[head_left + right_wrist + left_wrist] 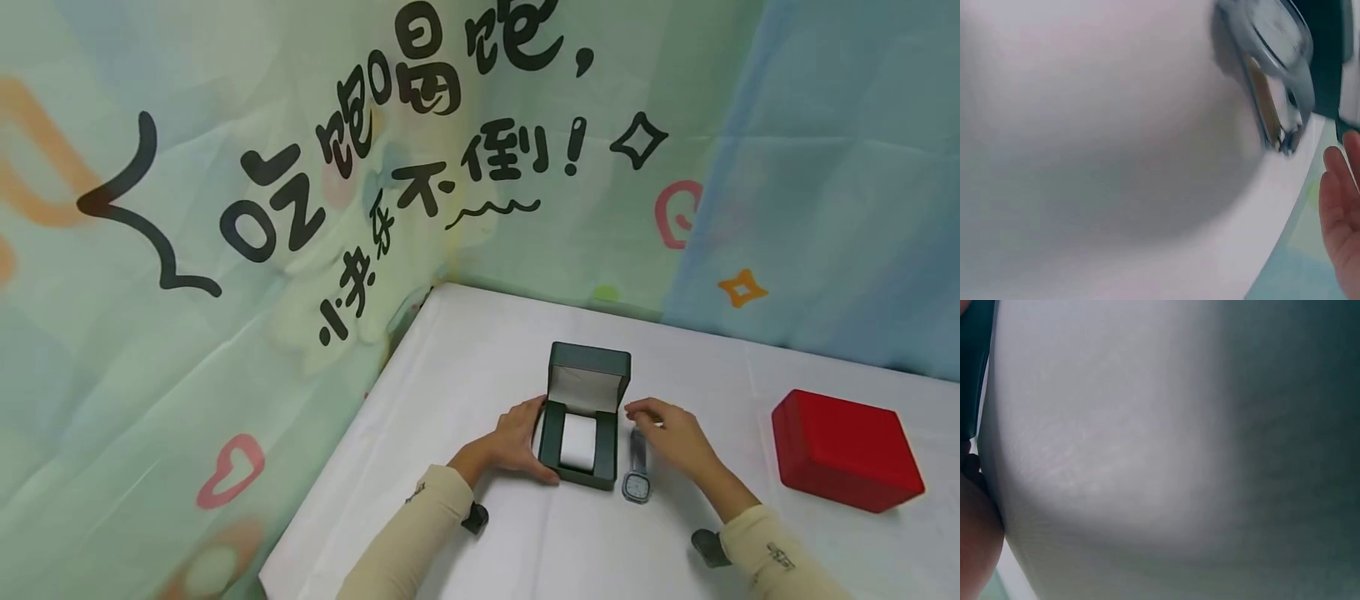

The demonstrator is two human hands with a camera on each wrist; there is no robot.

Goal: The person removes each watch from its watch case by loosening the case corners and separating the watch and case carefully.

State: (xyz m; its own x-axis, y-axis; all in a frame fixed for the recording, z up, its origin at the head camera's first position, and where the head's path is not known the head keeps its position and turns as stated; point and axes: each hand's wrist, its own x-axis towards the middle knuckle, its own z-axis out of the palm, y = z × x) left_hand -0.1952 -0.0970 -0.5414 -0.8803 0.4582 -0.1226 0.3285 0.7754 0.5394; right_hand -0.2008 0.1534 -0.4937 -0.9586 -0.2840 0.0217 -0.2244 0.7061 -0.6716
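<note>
A dark green watch box (578,481) stands on the white table with its lid raised and a white cushion (578,442) inside. My left hand (517,442) grips the box by its left side, thumb at the front corner and fingers toward the back. A sliver of the box (974,375) shows in the left wrist view. Just right of the box lies a wristwatch (637,485) with a dark strap, dial toward me. Holding nothing, my right hand (675,433) hovers beside the strap, fingertips near the box's right edge. In the right wrist view its fingers (1335,206) look relaxed.
A red box (847,450) sits on the right part of the table. Printed cloth (225,358) hangs along the table's left and back edges. Dark wrist cameras (708,547) sit at both cuffs, close to the tabletop (585,558).
</note>
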